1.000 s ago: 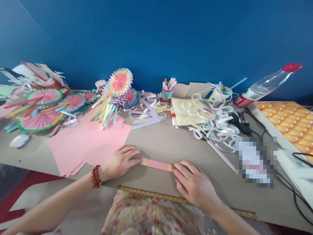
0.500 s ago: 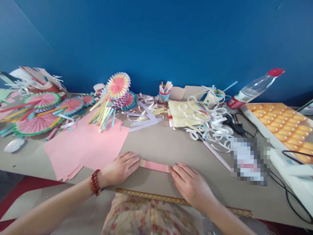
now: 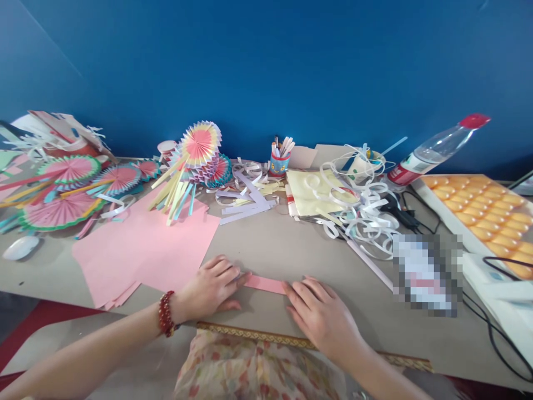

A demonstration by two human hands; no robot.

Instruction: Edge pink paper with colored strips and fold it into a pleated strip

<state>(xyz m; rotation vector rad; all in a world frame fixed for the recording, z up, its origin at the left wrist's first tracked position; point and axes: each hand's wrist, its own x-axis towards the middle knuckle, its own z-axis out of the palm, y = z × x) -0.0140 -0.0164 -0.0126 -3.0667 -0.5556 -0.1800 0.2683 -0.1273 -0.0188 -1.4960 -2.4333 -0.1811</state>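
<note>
A narrow folded strip of pink paper (image 3: 265, 284) lies on the table between my hands. At its left end my left hand (image 3: 216, 284) bends over the paper, fingertips on it and the thumb lower down toward me. The right end is under the fingers of my right hand (image 3: 318, 311), which are pressed together and cover that tip. Left of the strip spreads a stack of large pink paper sheets (image 3: 141, 253), partly beneath pleated paper fans.
Pleated paper rosettes (image 3: 200, 145) stand behind the pink sheets, with more fans (image 3: 62, 211) at left beside a white mouse (image 3: 20, 248). Farther back are a pen cup (image 3: 279, 164), yellow paper (image 3: 312, 194), curled white strips (image 3: 370, 222) and a bottle (image 3: 433, 150). Cables run along the right.
My left hand has shifted slightly right, its index finger now over the strip's left end and its thumb spread lower. The pale ends of the strip no longer show.
</note>
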